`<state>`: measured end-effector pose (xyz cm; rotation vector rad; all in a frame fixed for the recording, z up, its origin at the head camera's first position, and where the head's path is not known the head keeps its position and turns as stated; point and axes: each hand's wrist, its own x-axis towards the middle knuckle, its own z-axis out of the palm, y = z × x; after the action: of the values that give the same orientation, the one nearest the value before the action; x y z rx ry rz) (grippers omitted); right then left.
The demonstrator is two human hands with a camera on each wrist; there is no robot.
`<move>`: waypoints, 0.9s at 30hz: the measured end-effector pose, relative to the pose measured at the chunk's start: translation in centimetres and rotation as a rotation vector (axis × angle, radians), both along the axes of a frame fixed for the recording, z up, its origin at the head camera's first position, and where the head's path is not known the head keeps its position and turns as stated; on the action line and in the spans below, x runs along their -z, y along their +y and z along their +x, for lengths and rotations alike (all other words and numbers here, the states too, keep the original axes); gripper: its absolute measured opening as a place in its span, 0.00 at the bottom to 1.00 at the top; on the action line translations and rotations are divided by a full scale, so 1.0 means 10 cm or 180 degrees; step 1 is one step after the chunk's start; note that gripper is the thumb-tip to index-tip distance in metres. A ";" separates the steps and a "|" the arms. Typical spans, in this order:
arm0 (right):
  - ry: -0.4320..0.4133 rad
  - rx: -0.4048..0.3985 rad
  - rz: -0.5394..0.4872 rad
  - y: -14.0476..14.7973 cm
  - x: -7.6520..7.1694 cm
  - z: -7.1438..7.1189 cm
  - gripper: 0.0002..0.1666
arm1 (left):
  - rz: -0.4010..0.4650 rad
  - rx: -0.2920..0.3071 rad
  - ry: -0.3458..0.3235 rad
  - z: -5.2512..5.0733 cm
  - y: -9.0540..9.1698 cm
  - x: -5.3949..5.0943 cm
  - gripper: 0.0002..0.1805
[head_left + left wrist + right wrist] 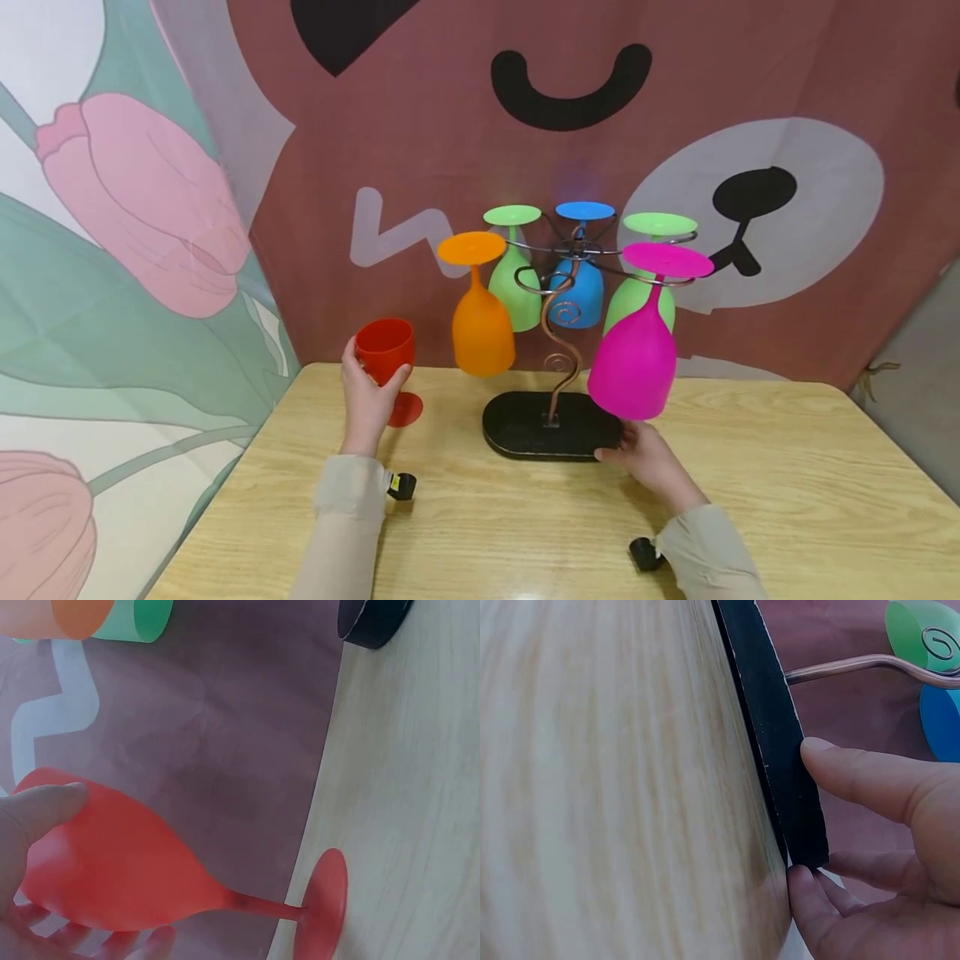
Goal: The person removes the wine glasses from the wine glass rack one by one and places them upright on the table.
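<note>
Upright at the left is a red plastic goblet (386, 350); my left hand (369, 408) grips its bowl, thumb on the near side and fingers around the far side. In the left wrist view, the goblet's foot (324, 907) is at the tabletop; whether it touches is unclear. A black base (517, 429) carries the goblet rack, with a curved copper stem (567, 367). My right hand (648, 458) holds the base's right end, and in the right wrist view its thumb (821, 745) lies on the upper edge while fingers reach the end and underside.
Upside down on the rack hang an orange goblet (483, 333), a blue goblet (577, 292), a magenta goblet (636, 367) and two green goblets, the left green goblet (517, 292) behind the orange one. A printed cloth (420, 150) hangs behind the wooden table (480, 533).
</note>
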<state>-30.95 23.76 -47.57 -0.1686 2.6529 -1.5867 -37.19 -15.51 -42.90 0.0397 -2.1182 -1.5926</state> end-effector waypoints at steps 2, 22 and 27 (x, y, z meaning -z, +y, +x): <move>0.0000 -0.0004 0.0002 0.00 0.01 0.00 0.51 | -0.0022 0.0001 0.0023 0.01 -0.01 0.00 0.50; 0.0128 -0.0089 -0.0024 0.01 0.00 -0.03 0.50 | -0.0439 -0.0223 0.0526 0.24 -0.12 -0.42 0.30; 0.0151 -0.0092 -0.0029 0.02 0.02 -0.02 0.51 | -0.0558 -0.0291 0.1021 0.28 0.01 -0.44 0.27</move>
<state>-31.16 23.92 -47.73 -0.2469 2.6656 -1.6063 -34.35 -15.41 -38.55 -0.1643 -1.9640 -1.2611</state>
